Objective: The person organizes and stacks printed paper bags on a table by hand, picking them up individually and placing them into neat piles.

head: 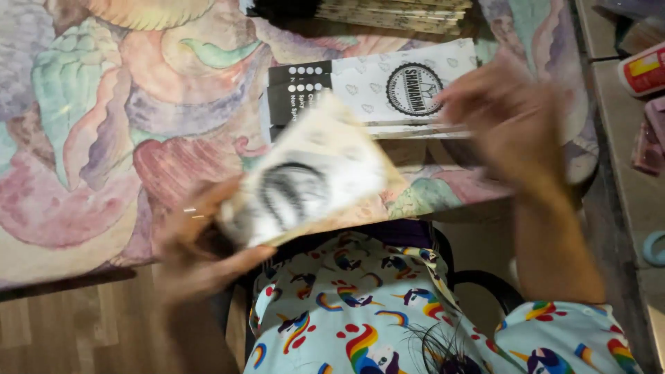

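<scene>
My left hand (197, 253) grips one end of a white paper bag (312, 176) with a round black emblem; the bag is blurred and tilted above the table's near edge. My right hand (509, 114) hovers blurred with fingers spread over the right end of a stack of flat white paper bags (367, 86) with a black strip and a round emblem. Whether that hand touches the stack is unclear. The stack lies on a table covered with a colourful swirl-patterned cloth (104, 125).
Another pile of flat bags (395, 14) lies at the table's far edge. A wooden shelf (623, 138) to the right holds a white and red container (643, 69). Below me are my patterned clothes (360, 312), a dark chair (485, 280) and wooden floor (62, 329).
</scene>
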